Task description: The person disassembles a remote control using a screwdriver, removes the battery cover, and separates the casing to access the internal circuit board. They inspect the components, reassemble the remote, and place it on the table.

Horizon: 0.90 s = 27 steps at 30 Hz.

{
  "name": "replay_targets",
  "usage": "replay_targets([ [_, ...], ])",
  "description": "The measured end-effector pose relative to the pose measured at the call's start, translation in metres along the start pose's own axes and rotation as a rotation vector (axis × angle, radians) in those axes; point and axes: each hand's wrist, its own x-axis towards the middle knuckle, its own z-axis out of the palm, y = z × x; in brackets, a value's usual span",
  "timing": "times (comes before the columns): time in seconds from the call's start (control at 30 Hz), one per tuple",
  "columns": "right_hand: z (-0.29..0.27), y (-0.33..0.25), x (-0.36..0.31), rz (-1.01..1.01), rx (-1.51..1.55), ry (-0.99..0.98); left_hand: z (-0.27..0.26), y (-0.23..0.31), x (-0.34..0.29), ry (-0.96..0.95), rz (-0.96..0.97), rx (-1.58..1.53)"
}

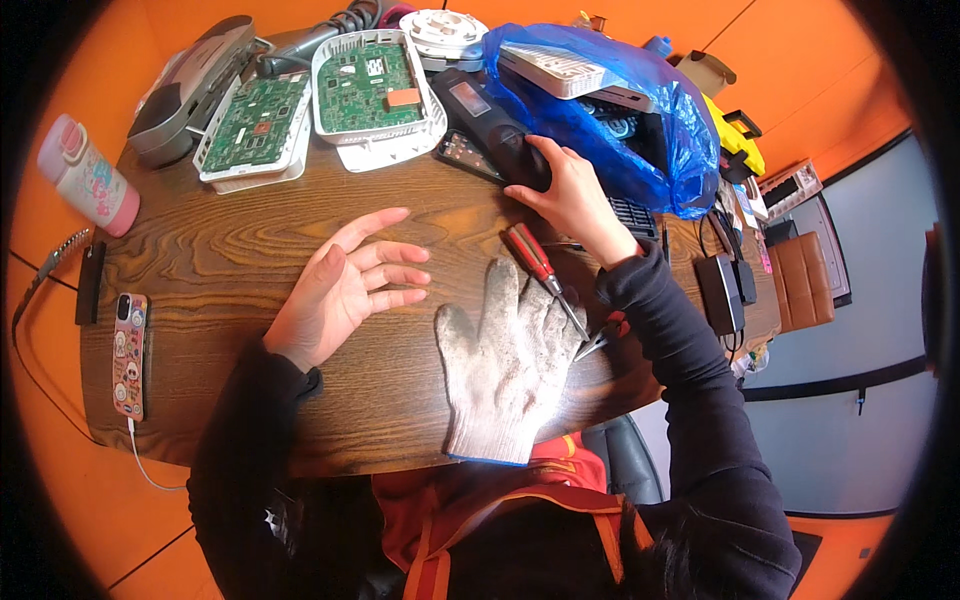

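My right hand (575, 195) grips the near end of a long black handheld device (480, 112), its thumb and fingers on either side. The device has a small window near its far end and lies beside a blue plastic bag (690, 150). My left hand (340, 290) hovers over the table, palm turned inward, fingers spread and holding nothing. Between my forearms lies a worn whitish work glove (495, 370). A red-handled screwdriver (532, 258) rests across the glove's fingers, with another red-handled tool (617, 322) partly hidden beside my right sleeve.
Two opened white housings with green circuit boards (252, 125) (365, 85) stand at the back left, near a grey appliance (185, 95). A pink-and-white bottle (90, 180) and a phone on a cable (130, 355) are at the left. A black power adapter (720, 293) sits right.
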Motion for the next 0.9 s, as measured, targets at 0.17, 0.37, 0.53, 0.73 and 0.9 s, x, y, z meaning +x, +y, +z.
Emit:
replay_targets([
  [0.17,-0.012,0.002,0.003,0.219,0.163,-0.027,-0.002,0.0,0.001,-0.007,0.011,-0.029],
  [0.37,-0.033,-0.049,-0.018,0.48,1.011,-0.128,-0.002,-0.001,0.0,-0.07,-0.016,-0.045],
  [0.53,-0.031,-0.109,-0.04,0.222,0.963,-0.334,0.005,-0.008,-0.002,0.003,0.104,-0.013],
  [0.73,-0.027,-0.128,-0.041,-0.153,0.787,-0.147,-0.004,-0.004,-0.004,-0.084,0.178,-0.238],
  [0.9,-0.029,-0.127,-0.041,-0.385,0.404,0.005,-0.005,-0.011,-0.004,0.026,0.147,-0.147],
])
